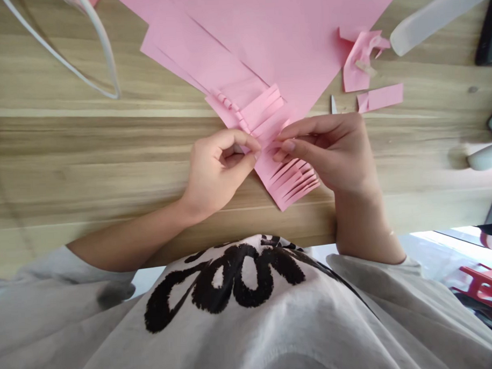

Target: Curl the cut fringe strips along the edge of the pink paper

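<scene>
A pink paper strip (281, 197) lies slanted on the table in front of me, its right side cut into a fringe of narrow strips. Along its upper left part, several strips are curled into small rolls (229, 103). My left hand (218, 172) pinches at the strip's left edge, thumb and forefinger together. Over the fringe, my right hand (329, 152) has thumb and forefinger closed on what looks like one narrow strip. The fingertips of both hands are a short way apart. Lower fringe strips fan out below my right fingers.
Large pink paper sheets (301, 37) spread across the back. Pink paper scraps (357, 67) and a small pink rectangle (382, 97) lie to the right, near a pointed metal tip (333, 104). A white cable (108, 55) loops at the left. A whitish bar (437, 19) stretches in from the upper right.
</scene>
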Motion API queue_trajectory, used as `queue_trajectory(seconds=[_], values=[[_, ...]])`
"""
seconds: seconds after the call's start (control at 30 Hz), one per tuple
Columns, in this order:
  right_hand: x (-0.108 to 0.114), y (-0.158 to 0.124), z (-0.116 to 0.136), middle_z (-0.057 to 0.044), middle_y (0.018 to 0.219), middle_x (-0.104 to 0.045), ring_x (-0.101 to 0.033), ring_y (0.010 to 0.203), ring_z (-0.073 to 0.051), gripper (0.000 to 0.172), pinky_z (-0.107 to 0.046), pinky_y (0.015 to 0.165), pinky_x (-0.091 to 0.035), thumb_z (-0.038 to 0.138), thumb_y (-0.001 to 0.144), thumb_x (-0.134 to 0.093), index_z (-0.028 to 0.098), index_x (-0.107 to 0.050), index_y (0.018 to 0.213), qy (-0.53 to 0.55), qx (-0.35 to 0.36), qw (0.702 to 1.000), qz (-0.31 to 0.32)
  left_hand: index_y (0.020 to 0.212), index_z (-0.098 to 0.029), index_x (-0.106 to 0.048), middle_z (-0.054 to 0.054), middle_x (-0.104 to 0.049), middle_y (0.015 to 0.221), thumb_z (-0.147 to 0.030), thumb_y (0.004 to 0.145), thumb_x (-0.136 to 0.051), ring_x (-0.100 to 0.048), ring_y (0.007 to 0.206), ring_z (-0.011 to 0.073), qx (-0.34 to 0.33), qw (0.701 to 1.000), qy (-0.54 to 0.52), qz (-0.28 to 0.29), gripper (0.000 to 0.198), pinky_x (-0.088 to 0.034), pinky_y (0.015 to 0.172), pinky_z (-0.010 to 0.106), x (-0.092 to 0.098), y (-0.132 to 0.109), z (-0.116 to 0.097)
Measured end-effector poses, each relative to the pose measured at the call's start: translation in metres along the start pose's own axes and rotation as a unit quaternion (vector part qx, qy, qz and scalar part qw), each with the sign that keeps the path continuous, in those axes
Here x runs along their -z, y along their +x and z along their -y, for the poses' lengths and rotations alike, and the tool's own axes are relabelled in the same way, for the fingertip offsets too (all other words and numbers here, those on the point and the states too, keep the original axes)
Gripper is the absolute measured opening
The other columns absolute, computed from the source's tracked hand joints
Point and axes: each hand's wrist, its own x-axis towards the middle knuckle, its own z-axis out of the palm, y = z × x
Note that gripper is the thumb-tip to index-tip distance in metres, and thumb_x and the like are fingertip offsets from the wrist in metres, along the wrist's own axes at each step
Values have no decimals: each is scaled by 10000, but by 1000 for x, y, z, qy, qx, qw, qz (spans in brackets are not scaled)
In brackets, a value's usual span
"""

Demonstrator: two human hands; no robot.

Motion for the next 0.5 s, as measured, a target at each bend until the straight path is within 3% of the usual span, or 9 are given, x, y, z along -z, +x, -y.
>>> queue_trajectory(seconds=[0.33,0.5], values=[[0,0,-1,5,752,-794,-769,703,-162,131,-314,720,-694,117,726,-853,210,-803,803,-30,10,999,-28,828,-180,-738,2,-759,830,-75,799,-750,-700,742,123,-17,1000,5,12,109,-560,655,241,1,0,1],[-1,-1,-1,9,731,-784,-742,674,-171,137,-335,644,-662,121,701,-868,226,-804,761,-58,28,997,-46,819,-179,-747,-4,-764,829,-52,785,-750,-708,752,120,-10,1000,-4,7,132,-566,665,232,0,0,0]])
